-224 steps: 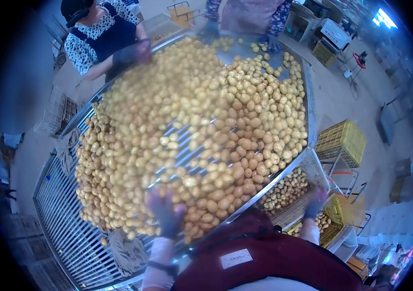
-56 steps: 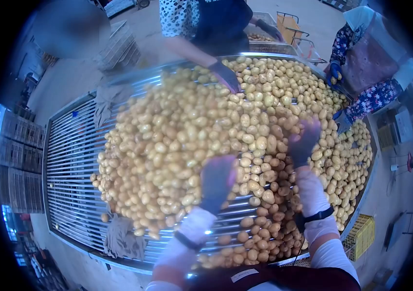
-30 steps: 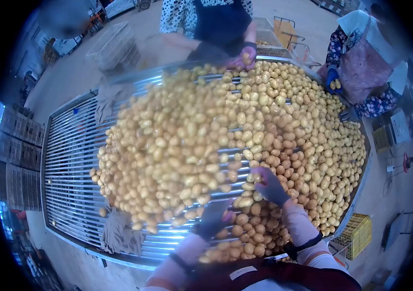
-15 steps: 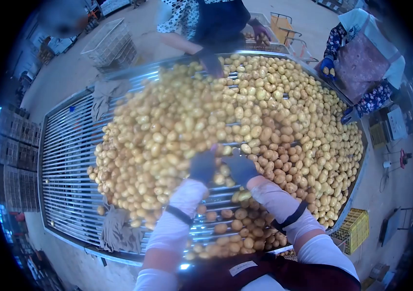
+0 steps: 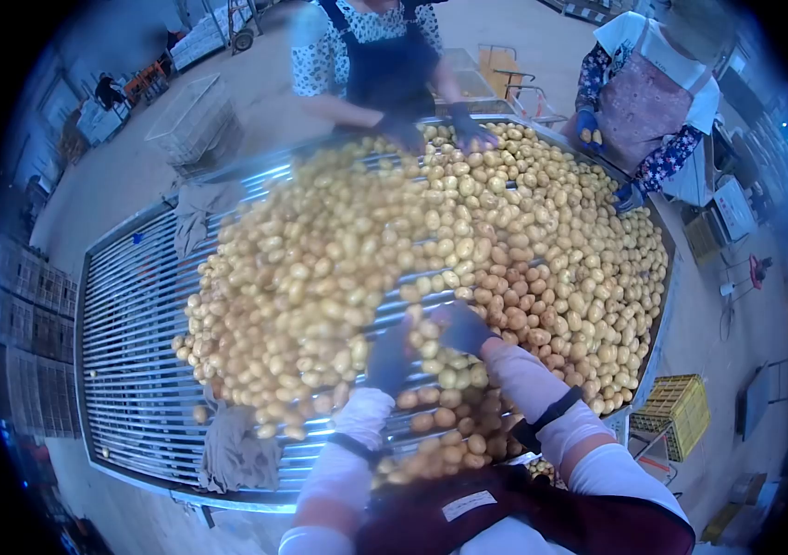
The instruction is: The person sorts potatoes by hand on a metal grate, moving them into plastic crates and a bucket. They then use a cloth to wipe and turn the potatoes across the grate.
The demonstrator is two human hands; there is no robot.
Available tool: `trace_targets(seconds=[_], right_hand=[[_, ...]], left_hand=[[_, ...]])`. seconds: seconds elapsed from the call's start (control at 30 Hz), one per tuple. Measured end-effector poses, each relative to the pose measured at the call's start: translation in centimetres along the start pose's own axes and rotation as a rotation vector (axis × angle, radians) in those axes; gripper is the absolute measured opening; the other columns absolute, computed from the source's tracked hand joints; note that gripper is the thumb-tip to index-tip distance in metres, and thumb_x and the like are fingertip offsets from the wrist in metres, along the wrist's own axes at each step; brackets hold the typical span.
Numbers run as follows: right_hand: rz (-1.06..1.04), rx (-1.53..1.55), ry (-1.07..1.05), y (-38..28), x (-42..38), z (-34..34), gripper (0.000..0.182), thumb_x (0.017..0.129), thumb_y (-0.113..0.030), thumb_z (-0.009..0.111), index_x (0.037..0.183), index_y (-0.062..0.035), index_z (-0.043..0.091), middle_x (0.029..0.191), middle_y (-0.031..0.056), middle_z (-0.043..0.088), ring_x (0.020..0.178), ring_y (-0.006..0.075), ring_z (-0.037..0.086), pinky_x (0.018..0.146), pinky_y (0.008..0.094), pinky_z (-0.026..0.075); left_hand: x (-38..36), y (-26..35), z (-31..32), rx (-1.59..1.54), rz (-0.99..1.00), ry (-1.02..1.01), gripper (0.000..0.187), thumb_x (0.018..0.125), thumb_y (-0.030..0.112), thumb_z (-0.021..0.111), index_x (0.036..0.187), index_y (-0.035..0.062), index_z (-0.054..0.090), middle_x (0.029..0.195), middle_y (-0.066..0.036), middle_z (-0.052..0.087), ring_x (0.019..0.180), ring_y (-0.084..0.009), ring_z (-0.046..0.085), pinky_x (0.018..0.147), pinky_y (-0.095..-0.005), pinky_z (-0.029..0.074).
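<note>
A broad heap of potatoes (image 5: 283, 268) covers much of a table of parallel metal rollers (image 5: 130, 342). My left hand (image 5: 389, 357), in a grey-blue glove, lies stretched along the left side of a small group of potatoes (image 5: 427, 344), over bare rollers. From the right, my right hand (image 5: 463, 327), gloved alike, reaches over that group, fingers extended and touching or close to it. Neither hand appears to grip a potato; the fingertips are somewhat blurred. Browner potatoes (image 5: 454, 421) lie between my forearms.
Across the table, a co-worker's gloved hands (image 5: 471, 129) touch the heap. Another co-worker at right holds potatoes in a blue-gloved hand (image 5: 588, 129). Grey cloths (image 5: 238, 449) hang over the table edges. A yellow crate (image 5: 670, 412) stands at right, a white crate (image 5: 192, 120) at far left.
My hands have moved nearer my body, with several potatoes between them. The co-worker opposite has brought the second hand from a crate to the heap. The view has shifted slightly.
</note>
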State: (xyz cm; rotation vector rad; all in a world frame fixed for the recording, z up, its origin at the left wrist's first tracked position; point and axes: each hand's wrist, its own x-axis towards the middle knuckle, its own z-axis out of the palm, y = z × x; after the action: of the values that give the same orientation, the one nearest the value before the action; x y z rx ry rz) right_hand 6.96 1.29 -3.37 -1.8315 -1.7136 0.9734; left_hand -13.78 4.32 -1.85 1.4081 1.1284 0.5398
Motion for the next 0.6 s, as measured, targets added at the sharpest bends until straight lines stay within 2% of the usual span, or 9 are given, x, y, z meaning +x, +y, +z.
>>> trace_targets(seconds=[0.03, 0.17, 0.2, 0.3, 0.33, 0.4, 0.43, 0.5, 0.6], right_hand=[[0.007, 0.212, 0.040, 0.3, -1.2, 0.0, 0.036, 0.086, -0.019, 0.070, 0.119, -0.0062, 0.063, 0.118, 0.0136, 0.061, 0.110, 0.0245, 0.059, 0.092, 0.0354, 0.049], [0.091, 1.013, 0.164, -2.0, -7.2, -1.2, 0.045, 0.081, -0.013, 0.077, 0.122, -0.0067, 0.062, 0.117, 0.0069, 0.060, 0.106, 0.0197, 0.059, 0.091, 0.0339, 0.050], [0.096, 1.185, 0.090, -3.1, -9.1, -2.0, 0.046, 0.086, -0.008, 0.069, 0.130, -0.0079, 0.054, 0.114, 0.0019, 0.060, 0.103, 0.0140, 0.060, 0.087, 0.0273, 0.051], [0.190, 1.426, 0.033, -3.4, -14.2, -2.0, 0.052, 0.085, -0.008, 0.071, 0.134, -0.0065, 0.052, 0.116, 0.0060, 0.060, 0.104, 0.0189, 0.061, 0.088, 0.0322, 0.053], [0.171, 1.532, -0.046, -3.3, -15.5, -1.5, 0.048, 0.091, -0.011, 0.065, 0.136, -0.0064, 0.049, 0.118, 0.0071, 0.059, 0.103, 0.0169, 0.062, 0.077, 0.0273, 0.056], [-0.275, 0.942, 0.209, -2.7, -17.3, 1.2, 0.044, 0.093, -0.011, 0.064, 0.134, -0.0059, 0.050, 0.119, 0.0083, 0.059, 0.101, 0.0173, 0.063, 0.076, 0.0257, 0.056], [-0.247, 1.222, 0.052, -2.3, -18.1, 1.5, 0.048, 0.092, -0.009, 0.065, 0.136, -0.0058, 0.048, 0.121, 0.0088, 0.058, 0.102, 0.0184, 0.063, 0.080, 0.0263, 0.055], [-0.061, 1.797, -0.231, -2.2, -19.7, 1.8, 0.056, 0.090, -0.006, 0.068, 0.140, -0.0056, 0.043, 0.126, 0.0097, 0.057, 0.104, 0.0208, 0.063, 0.087, 0.0274, 0.053], [-0.129, 1.712, -0.040, -2.0, -22.7, 3.2, 0.067, 0.087, 0.000, 0.066, 0.145, -0.0085, 0.033, 0.130, 0.0117, 0.056, 0.106, 0.0193, 0.063, 0.083, 0.0258, 0.053]], left_hand=[[-0.4, -0.7, -0.1, -0.027, -0.141, -0.010, 0.039, 0.102, 0.031, 0.057, 0.135, 0.0110, 0.059, 0.107, -0.002, 0.064, 0.088, -0.0108, 0.056, 0.073, -0.0281, 0.050], [-3.5, -1.9, 0.0, 0.367, 0.343, 0.092, 0.042, 0.098, 0.024, 0.060, 0.135, 0.0046, 0.056, 0.116, -0.008, 0.063, 0.099, -0.0171, 0.060, 0.083, -0.0301, 0.051], [-4.7, -0.1, 0.4, 0.339, 0.347, 0.111, 0.044, 0.098, 0.022, 0.059, 0.136, 0.0020, 0.053, 0.119, -0.012, 0.063, 0.105, -0.0211, 0.060, 0.090, -0.0327, 0.050], [-6.6, 1.6, 1.8, -0.299, 0.250, -0.078, 0.044, 0.093, 0.015, 0.068, 0.134, 0.0047, 0.056, 0.127, -0.008, 0.059, 0.119, -0.0200, 0.057, 0.099, -0.0332, 0.050], [-7.6, 2.9, 2.7, -0.398, 0.288, -0.134, 0.043, 0.093, 0.016, 0.068, 0.133, 0.0051, 0.056, 0.128, -0.008, 0.059, 0.121, -0.0201, 0.056, 0.101, -0.0339, 0.049], [-10.1, 5.5, 4.7, -0.061, 0.553, -0.134, 0.046, 0.090, 0.018, 0.070, 0.132, 0.0056, 0.056, 0.131, -0.010, 0.057, 0.125, -0.0252, 0.054, 0.106, -0.0373, 0.045], [-11.3, 6.8, 5.6, 0.091, 0.687, -0.105, 0.047, 0.089, 0.019, 0.071, 0.132, 0.0058, 0.056, 0.132, -0.012, 0.057, 0.127, -0.0277, 0.052, 0.108, -0.0390, 0.043], [-11.6, 5.7, 7.6, 0.126, 0.633, -0.174, 0.050, 0.087, 0.021, 0.072, 0.132, 0.0067, 0.057, 0.134, -0.015, 0.055, 0.129, -0.0321, 0.051, 0.110, -0.0423, 0.040], [-13.2, 6.5, 9.1, 0.321, 0.858, -0.308, 0.047, 0.085, 0.023, 0.073, 0.129, 0.0097, 0.060, 0.139, -0.017, 0.052, 0.133, -0.0374, 0.046, 0.114, -0.0473, 0.033]])
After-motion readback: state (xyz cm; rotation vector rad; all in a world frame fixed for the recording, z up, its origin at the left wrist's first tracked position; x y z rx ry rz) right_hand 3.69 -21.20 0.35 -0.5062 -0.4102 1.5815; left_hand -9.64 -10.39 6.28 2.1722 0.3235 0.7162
